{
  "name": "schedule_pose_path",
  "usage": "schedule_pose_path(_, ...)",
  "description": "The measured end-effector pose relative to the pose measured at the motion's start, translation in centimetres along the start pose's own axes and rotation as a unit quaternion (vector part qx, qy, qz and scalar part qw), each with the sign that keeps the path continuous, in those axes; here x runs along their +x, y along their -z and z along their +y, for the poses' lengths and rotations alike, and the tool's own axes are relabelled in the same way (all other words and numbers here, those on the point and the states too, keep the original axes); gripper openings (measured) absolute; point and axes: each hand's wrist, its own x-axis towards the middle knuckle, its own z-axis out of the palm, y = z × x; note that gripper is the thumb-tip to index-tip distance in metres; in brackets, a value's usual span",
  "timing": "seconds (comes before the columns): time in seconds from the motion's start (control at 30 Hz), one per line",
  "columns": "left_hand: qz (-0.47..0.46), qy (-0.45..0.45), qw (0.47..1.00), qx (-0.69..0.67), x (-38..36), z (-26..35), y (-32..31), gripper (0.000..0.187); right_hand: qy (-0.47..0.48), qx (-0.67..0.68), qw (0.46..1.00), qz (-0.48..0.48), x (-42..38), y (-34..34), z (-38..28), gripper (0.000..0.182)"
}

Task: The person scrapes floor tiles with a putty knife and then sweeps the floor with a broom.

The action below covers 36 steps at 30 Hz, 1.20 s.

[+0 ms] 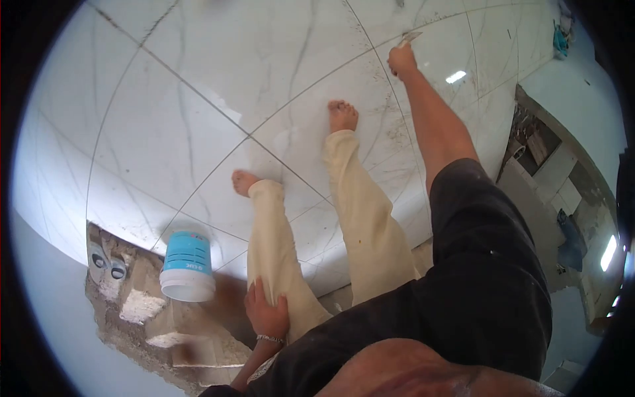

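My right hand [401, 61] is stretched far forward at the upper right, closed round the handle of a flat-bladed scraper [411, 38]. The blade lies at or near a joint of the white marble-look floor tiles [291, 73]. My left hand [266, 312] rests on the lower part of my cream trousers [272, 245], its fingers apart and holding nothing. Dark specks of dirt lie along the tile joint near my right forearm. My bare feet stand on the tiles between the two hands.
A blue and white bucket [188, 264] lies at the left beside rough broken steps [142, 291]. Grey sandals [107, 262] are left of it. An opening with tile pieces [555, 169] is at the right, and a teal item [561, 41] sits at the far upper right.
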Motion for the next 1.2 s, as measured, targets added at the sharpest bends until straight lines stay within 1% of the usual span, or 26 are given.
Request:
schedule_pose_path(0.03, -0.017, 0.007, 0.999, -0.028, -0.1, -0.9, 0.3, 0.072, 0.007, 0.004, 1.000, 0.001, -2.9, -0.1, -1.0, 0.030)
schedule_pose_path(0.1, -0.001, 0.001, 0.999, -0.050, -0.4, -2.9, -0.4, 0.072, -0.018, 0.039, 0.991, -0.126, -7.5, 0.4, -2.3, 0.023)
schedule_pose_path(0.13, 0.005, 0.003, 0.998, -0.069, -0.9, -3.7, -0.6, 0.073, -0.017, 0.037, 0.991, -0.126, -8.1, 0.9, -2.7, 0.023)
schedule_pose_path(0.2, -0.001, 0.012, 0.997, -0.078, -1.1, -3.4, -0.5, 0.073, -0.010, 0.037, 0.986, -0.163, -7.4, 3.2, -2.8, 0.016)
schedule_pose_path(0.27, -0.012, 0.024, 0.996, -0.088, -1.0, -3.1, -1.0, 0.073, 0.073, -0.045, 0.996, 0.006, -5.0, 4.3, -2.6, 0.015)
schedule_pose_path(0.3, -0.013, 0.024, 0.996, -0.087, -1.0, -3.2, -1.3, 0.073, 0.073, -0.052, 0.996, 0.003, -2.8, 4.6, -1.7, 0.015)
schedule_pose_path(0.37, -0.020, 0.032, 0.995, -0.091, -1.1, -3.4, -1.8, 0.073, -0.029, -0.027, 0.999, -0.027, 0.5, 4.5, 0.0, 0.017)
schedule_pose_path(0.4, -0.016, 0.040, 0.994, -0.104, -1.2, -3.4, -2.0, 0.072, -0.028, -0.034, 0.999, -0.031, 0.9, 3.6, 0.7, 0.017)
schedule_pose_path(0.47, -0.015, 0.060, 0.991, -0.117, -1.7, -3.4, -2.6, 0.072, -0.046, 0.083, 0.995, -0.023, -1.9, 0.5, 1.1, 0.017)
schedule_pose_path(0.53, 0.009, 0.025, 0.991, -0.132, -1.7, -3.1, -3.8, 0.071, 0.087, -0.095, 0.991, 0.017, -6.7, -1.9, 0.4, 0.014)
schedule_pose_path(0.57, 0.013, 0.027, 0.991, -0.134, -1.7, -2.8, -4.0, 0.071, 0.110, -0.109, 0.988, 0.005, -9.1, -2.6, -0.1, 0.018)
schedule_pose_path(0.6, 0.001, 0.019, 0.991, -0.133, -1.6, -2.4, -4.1, 0.072, 0.082, -0.055, 0.991, -0.086, -11.8, -2.3, -0.1, 0.022)
schedule_pose_path(0.63, -0.009, 0.017, 0.991, -0.135, -1.6, -1.8, -4.1, 0.072, 0.021, 0.029, 0.975, -0.221, -14.8, -1.4, -0.7, 0.025)
schedule_pose_path(0.67, 0.007, 0.032, 0.989, -0.143, -1.5, -1.4, -4.0, 0.072, -0.011, 0.074, 0.946, -0.315, -17.1, -0.7, -0.9, 0.029)
schedule_pose_path(0.7, -0.004, 0.029, 0.990, -0.140, -1.4, -1.0, -3.9, 0.072, 0.102, 0.016, 0.950, -0.294, -17.3, -2.8, 0.9, 0.032)
schedule_pose_path(0.73, -0.017, 0.028, 0.990, -0.135, -1.8, -1.1, -3.7, 0.071, 0.216, -0.054, 0.942, -0.250, -17.5, -4.9, 2.9, 0.035)
schedule_pose_path(0.77, -0.004, 0.050, 0.989, -0.141, -1.9, -1.1, -3.6, 0.071, 0.315, -0.119, 0.923, -0.185, -17.5, -7.1, 4.9, 0.039)
schedule_pose_path(0.83, -0.026, 0.036, 0.991, -0.124, -1.9, -1.0, -3.6, 0.072, 0.468, -0.135, 0.873, -0.039, -19.6, -10.4, 5.6, 0.044)
schedule_pose_path(0.9, -0.021, 0.042, 0.989, -0.139, -2.1, -1.3, -3.8, 0.072, 0.424, -0.259, 0.853, -0.159, -28.6, -10.2, -2.3, 0.047)
schedule_pose_path(0.93, -0.025, 0.038, 0.988, -0.147, -2.1, -1.7, -3.9, 0.073, 0.406, -0.313, 0.834, -0.205, -31.7, -10.8, -5.3, 0.049)
schedule_pose_path(1.0, -0.022, 0.043, 0.984, -0.170, -2.4, -2.9, -4.2, 0.073, 0.428, -0.373, 0.795, -0.212, -35.4, -14.6, -9.6, 0.054)
schedule_pose_path(1.03, -0.026, 0.042, 0.982, -0.184, -2.5, -3.5, -4.4, 0.074, 0.497, -0.372, 0.769, -0.152, -35.5, -17.0, -10.5, 0.055)
schedule_pose_path(1.07, -0.021, 0.038, 0.980, -0.193, -2.6, -4.2, -4.6, 0.074, 0.504, -0.376, 0.764, -0.146, -35.9, -19.5, -11.7, 0.055)
schedule_pose_path(1.13, -0.001, 0.047, 0.974, -0.223, -3.0, -5.5, -5.1, 0.074, 0.422, -0.348, 0.831, -0.098, -37.5, -23.9, -13.4, 0.056)
schedule_pose_path(1.17, 0.000, 0.043, 0.972, -0.232, -3.1, -6.1, -5.0, 0.074, 0.427, -0.353, 0.828, -0.092, -38.9, -25.4, -13.2, 0.056)
schedule_pose_path(1.2, 0.001, 0.046, 0.970, -0.238, -3.2, -6.6, -4.9, 0.075, 0.397, -0.375, 0.827, -0.136, -40.1, -26.7, -12.9, 0.056)
